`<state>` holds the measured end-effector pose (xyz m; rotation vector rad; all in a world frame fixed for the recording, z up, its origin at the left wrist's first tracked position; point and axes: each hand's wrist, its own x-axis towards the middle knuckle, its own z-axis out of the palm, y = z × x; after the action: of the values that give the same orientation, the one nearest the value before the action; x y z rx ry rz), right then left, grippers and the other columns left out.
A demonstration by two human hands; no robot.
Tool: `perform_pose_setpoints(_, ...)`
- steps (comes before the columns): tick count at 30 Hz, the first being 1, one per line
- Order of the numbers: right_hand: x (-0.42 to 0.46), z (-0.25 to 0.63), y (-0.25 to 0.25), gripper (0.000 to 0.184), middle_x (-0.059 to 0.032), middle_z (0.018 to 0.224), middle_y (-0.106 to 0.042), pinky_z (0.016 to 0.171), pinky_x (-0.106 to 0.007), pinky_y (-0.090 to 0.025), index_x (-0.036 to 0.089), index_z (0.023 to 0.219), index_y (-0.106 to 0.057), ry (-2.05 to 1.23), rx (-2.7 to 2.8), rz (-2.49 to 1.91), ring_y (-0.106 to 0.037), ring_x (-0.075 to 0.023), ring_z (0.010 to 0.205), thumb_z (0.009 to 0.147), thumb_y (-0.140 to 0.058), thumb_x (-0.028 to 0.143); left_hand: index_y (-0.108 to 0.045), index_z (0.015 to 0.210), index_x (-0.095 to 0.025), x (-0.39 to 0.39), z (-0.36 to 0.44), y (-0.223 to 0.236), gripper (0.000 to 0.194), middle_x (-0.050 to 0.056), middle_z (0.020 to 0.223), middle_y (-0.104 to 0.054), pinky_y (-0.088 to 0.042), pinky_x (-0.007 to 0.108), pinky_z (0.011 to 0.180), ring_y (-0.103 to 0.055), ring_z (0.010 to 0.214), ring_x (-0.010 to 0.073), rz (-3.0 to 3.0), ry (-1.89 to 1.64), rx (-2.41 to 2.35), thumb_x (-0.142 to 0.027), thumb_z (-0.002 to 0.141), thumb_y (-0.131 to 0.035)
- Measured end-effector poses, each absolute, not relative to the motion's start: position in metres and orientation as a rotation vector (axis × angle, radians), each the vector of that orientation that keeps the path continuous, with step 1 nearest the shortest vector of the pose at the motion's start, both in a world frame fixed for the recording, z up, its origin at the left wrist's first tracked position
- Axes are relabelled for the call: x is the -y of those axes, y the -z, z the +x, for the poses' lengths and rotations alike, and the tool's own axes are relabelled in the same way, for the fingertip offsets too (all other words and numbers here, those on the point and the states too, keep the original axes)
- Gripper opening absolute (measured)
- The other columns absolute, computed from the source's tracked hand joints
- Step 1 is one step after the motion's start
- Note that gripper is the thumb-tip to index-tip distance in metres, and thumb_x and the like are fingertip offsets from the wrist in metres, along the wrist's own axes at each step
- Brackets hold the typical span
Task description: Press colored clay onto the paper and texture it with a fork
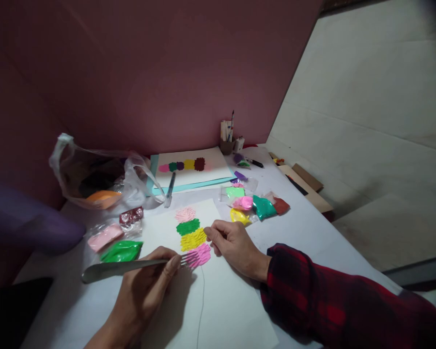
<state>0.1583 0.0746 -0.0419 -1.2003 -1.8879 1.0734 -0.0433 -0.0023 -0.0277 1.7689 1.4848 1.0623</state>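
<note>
My left hand (145,286) grips a metal fork (119,268), its tines pressed into a bright pink clay patch (199,255) on a white sheet (221,310). Above that patch lie a yellow patch (192,239), a green patch (188,226) and a pale pink patch (185,214), all scored with lines. My right hand (236,245), in a red plaid sleeve, rests on the sheet beside the yellow patch with its fingers curled under.
Clay packets lie around: pink (103,236), green (121,251) and dark red (131,216) at left, several mixed colours (256,204) at right. A plastic bag (94,179), a second sheet with clay blobs (189,166), a pen (170,186) and a cup of brushes (227,140) stand behind.
</note>
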Motion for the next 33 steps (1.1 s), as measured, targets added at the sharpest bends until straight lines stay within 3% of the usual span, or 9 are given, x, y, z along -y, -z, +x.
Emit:
perform_pose_setpoints(12, -0.075, 0.158, 0.043, 0.037, 0.0033, 0.05, -0.052, 0.051, -0.023, -0.033, 0.017, 0.064, -0.054, -1.074, 1.885, -1.202, -0.048, -0.0092, 0.049, 0.095, -0.048, 0.036, -0.063, 0.08, -0.018, -0.001, -0.043, 0.03, 0.019, -0.004, 0.057, -0.055, -0.039, 0.017, 0.04, -0.05, 0.045, 0.008, 1.751, -1.072, -1.528, -0.031, 0.09, -0.053)
perform_pose_setpoints(33, -0.074, 0.158, 0.041, 0.037, 0.0035, 0.049, -0.052, 0.051, -0.023, -0.034, 0.018, 0.063, -0.053, -1.079, 1.878, -1.208, -0.049, -0.0093, 0.048, 0.095, -0.048, 0.036, -0.062, 0.072, -0.018, 0.003, -0.041, 0.02, 0.026, -0.004, 0.052, -0.052, -0.038, 0.019, 0.041, -0.049, 0.044, 0.0097, 1.558, -1.101, -1.602, -0.039, 0.088, -0.056)
